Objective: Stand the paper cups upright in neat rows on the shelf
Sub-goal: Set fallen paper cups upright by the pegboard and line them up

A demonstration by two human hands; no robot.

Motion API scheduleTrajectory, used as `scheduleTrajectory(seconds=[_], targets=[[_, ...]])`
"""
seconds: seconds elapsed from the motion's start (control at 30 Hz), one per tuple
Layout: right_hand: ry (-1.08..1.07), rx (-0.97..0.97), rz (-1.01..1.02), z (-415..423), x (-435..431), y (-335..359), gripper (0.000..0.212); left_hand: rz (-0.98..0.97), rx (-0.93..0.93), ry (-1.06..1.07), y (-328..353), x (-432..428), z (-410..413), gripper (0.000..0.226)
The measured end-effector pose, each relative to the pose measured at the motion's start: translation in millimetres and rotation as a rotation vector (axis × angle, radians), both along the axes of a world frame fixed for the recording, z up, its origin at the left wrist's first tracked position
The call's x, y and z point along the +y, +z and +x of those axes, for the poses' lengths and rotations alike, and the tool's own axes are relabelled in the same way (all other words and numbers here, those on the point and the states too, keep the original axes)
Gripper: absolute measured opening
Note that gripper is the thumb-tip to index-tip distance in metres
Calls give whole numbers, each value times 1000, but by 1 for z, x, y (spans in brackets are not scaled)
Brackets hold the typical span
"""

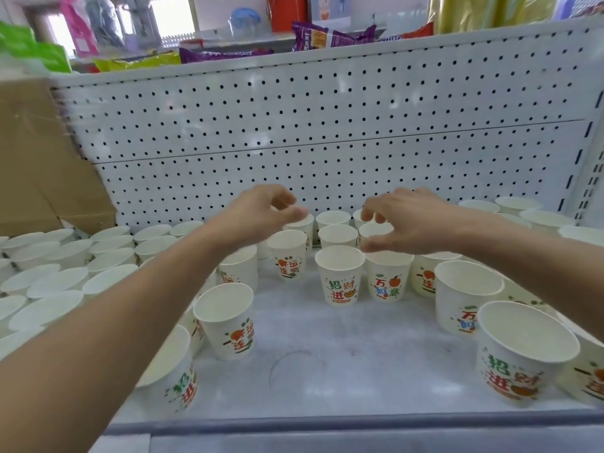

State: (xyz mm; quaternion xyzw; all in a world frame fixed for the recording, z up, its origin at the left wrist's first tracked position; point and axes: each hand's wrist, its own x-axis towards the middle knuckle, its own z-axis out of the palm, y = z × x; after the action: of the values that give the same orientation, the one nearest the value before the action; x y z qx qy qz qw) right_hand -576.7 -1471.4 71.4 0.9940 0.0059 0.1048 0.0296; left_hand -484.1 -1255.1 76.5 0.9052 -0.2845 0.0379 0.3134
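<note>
Several white paper cups with coloured print stand upright on the white shelf (327, 371). One cup (340, 276) stands mid-shelf, another (225, 322) nearer on the left, a large-looking one (523, 354) at the front right. More cups (336, 235) stand in short rows by the back panel. My left hand (261, 214) hovers over the back cups with fingers loosely curled and holds nothing. My right hand (402, 220) hovers over a back cup (376, 232), fingertips just above its rim, thumb spread, holding nothing.
A perforated white back panel (327, 125) closes the shelf behind. White cups or bowls (58, 279) fill the left side, more white ones (529, 214) sit at the back right. A brown cardboard box (36, 165) stands at the left. Snack bags (330, 35) lie above.
</note>
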Motion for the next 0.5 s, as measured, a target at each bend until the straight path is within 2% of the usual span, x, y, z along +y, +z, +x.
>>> scheduleTrajectory(seconds=[0.07, 0.23, 0.33, 0.5], targets=[[86, -16, 37, 9, 9, 3, 44, 34, -10, 33, 4, 19, 9, 36], [253, -46, 41, 46, 51, -2, 26, 299, -68, 114, -9, 48, 21, 24], [259, -50, -20, 68, 75, -7, 26, 416, -95, 146, -12, 57, 27, 23], [233, -57, -103, 84, 97, -14, 17, 485, -97, 100, -14, 61, 31, 10]])
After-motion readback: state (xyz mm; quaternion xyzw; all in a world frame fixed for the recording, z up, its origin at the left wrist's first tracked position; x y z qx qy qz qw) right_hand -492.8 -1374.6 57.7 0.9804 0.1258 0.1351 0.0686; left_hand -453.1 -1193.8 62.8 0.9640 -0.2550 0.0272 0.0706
